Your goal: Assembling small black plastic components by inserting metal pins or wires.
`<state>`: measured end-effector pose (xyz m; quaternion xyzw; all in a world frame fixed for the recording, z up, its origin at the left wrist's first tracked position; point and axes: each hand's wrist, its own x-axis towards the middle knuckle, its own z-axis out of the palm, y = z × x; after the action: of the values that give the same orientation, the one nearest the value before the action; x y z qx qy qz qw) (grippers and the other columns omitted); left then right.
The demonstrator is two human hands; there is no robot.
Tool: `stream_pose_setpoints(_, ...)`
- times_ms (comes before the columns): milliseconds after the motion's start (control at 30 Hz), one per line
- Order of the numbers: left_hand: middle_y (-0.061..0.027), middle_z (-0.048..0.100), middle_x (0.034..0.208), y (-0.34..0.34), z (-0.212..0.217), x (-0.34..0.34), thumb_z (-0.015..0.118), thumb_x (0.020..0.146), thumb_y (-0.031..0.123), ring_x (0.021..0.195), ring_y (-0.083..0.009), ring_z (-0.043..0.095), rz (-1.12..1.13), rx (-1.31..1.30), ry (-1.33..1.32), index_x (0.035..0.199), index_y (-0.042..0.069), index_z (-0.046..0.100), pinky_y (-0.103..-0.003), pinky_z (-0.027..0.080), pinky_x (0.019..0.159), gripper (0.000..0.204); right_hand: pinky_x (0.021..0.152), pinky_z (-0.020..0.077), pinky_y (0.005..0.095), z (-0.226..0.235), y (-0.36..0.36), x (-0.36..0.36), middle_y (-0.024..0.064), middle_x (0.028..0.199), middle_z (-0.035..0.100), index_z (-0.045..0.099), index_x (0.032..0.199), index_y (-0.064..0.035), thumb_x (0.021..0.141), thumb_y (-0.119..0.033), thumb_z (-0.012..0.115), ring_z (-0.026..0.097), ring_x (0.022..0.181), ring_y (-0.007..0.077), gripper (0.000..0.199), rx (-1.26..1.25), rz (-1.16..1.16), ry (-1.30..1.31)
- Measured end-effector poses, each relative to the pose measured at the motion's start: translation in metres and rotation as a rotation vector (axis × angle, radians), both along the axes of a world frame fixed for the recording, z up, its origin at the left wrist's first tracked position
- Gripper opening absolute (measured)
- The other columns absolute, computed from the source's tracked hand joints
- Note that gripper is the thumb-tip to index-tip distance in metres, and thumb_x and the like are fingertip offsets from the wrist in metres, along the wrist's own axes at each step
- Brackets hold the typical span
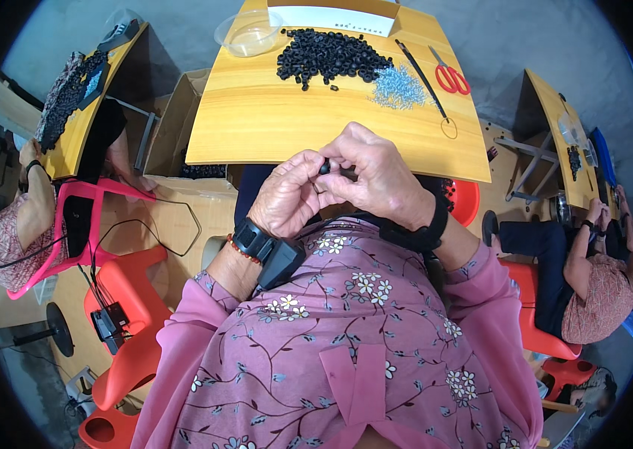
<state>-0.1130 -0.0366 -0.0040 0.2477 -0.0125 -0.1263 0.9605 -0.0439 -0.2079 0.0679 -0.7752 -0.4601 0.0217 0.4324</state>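
Observation:
My left hand (292,196) is closed, pinching a small round black part (324,167) between thumb and fingertips. Close against it, my right hand (376,173) is closed too, its fingertips bent in at the same part; whether it grips something tiny of its own is hidden. Both hands are held in front of my body at the near edge of a yellow wooden table (256,120). Beyond them lies a heap of small black round parts (327,56). Beside that heap is a pile of tiny light-blue pieces (398,88).
A clear plastic bowl (250,37) and a white box (331,19) stand at the table's far side. Red-handled scissors (451,78) and a thin black stick (422,78) lie at right. An open cardboard box (174,142) sits left on the floor. Other people work at both side tables.

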Motion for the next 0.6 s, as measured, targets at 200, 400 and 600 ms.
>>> stream_pose_setpoints(200,-0.0072,0.064,0.108,0.000,0.002,0.000,0.057,0.102,0.022,0.102,-0.0197,0.065,-0.004,-0.005,0.014,0.112,0.002,0.062,-0.041,0.056,0.093,0.023,0.061,0.0495,0.0381,-0.008,0.003,-0.001,0.0132,0.082,0.056,0.066,0.095,0.0018,0.077,-0.010,0.075,0.059,0.068,0.0281,0.024,0.020,-0.035,0.080)
stream_pose_setpoints(400,-0.0086,0.065,0.107,-0.002,0.004,-0.002,0.056,0.103,0.023,0.102,-0.0202,0.066,-0.018,-0.016,0.068,0.117,0.001,0.060,-0.043,0.056,0.094,0.027,0.062,0.0501,0.0410,-0.007,0.003,-0.001,0.0123,0.082,0.056,0.065,0.091,-0.0002,0.079,-0.016,0.074,0.061,0.069,0.0308,0.022,-0.013,-0.020,-0.071)
stream_pose_setpoints(600,-0.0091,0.068,0.099,-0.003,0.016,-0.003,0.058,0.102,0.019,0.094,-0.0211,0.070,-0.029,0.064,0.079,0.113,-0.001,0.060,-0.042,0.060,0.088,0.023,0.063,0.0509,0.0438,-0.003,-0.005,0.003,0.0131,0.082,0.056,0.064,0.087,-0.0019,0.079,-0.023,0.072,0.062,0.071,0.0334,0.024,-0.110,-0.063,-0.212)
